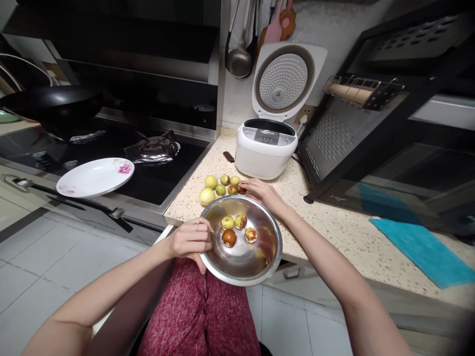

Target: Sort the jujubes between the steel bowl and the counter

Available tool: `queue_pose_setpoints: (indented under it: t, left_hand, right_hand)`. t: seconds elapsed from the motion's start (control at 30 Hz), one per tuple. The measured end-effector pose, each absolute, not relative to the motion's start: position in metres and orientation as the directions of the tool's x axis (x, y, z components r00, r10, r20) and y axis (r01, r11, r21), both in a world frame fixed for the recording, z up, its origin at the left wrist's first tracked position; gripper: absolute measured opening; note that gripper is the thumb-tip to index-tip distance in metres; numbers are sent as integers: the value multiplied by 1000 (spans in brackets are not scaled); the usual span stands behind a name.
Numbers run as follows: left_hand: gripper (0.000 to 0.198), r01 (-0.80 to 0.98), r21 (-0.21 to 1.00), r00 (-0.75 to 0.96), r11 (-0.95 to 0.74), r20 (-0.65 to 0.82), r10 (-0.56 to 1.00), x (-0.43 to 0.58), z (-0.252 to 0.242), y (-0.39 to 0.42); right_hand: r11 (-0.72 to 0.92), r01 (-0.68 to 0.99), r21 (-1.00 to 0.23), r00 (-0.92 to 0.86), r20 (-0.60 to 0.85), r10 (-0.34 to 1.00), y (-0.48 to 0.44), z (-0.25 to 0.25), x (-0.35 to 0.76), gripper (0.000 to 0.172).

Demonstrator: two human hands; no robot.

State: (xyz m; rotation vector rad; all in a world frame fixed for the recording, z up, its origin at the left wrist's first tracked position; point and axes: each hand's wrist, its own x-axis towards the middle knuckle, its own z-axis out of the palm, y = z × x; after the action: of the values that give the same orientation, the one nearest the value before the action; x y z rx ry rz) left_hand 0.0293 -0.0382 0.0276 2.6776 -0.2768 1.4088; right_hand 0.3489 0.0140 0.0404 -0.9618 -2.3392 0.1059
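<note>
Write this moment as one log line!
left hand: holds bowl | right hand: at fruit on counter | bowl: four fruits inside

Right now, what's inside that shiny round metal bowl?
The shiny round metal bowl, gripped by the left hand, holds one small round brown fruit and three small round partly yellow fruits. The metal directly beneath them is hidden.

"Where are you?"

"In a kitchen: to my left I have a gas burner [156, 147] and a black wok [52, 101] over the stove [174, 175]."

"What else shows it?"

"An open rice cooker [263, 158] on my speckled bench [334, 222], and a ladle [239, 63] hanging against the wall [236, 99]."
</note>
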Motion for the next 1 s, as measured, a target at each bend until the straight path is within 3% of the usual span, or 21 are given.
queue_pose_setpoints:
  t: [0.3, 0.63, 0.87, 1.0]
  left_hand:
    - [42, -210, 5, 567, -978, 815, -118, 29, 29, -39]
    - [41, -208, 12, 568, -978, 816, -111, 29, 29, -38]
    - [42, -201, 24, 571, -979, 815, -97, 28, 24, -36]
    - [42, -195, 24, 571, -981, 815, -94, 28, 25, -37]
  right_hand:
    - [678, 643, -356, -494, 484, 722, 15, 37, 350, 25]
    - [701, 646, -301, -484, 548, 682, 14, 40, 350, 31]
    - [746, 476, -466, -329, 692, 642, -4, 65, 340, 28]
    - [789, 300, -537, -448, 650, 613, -21, 80, 330, 29]
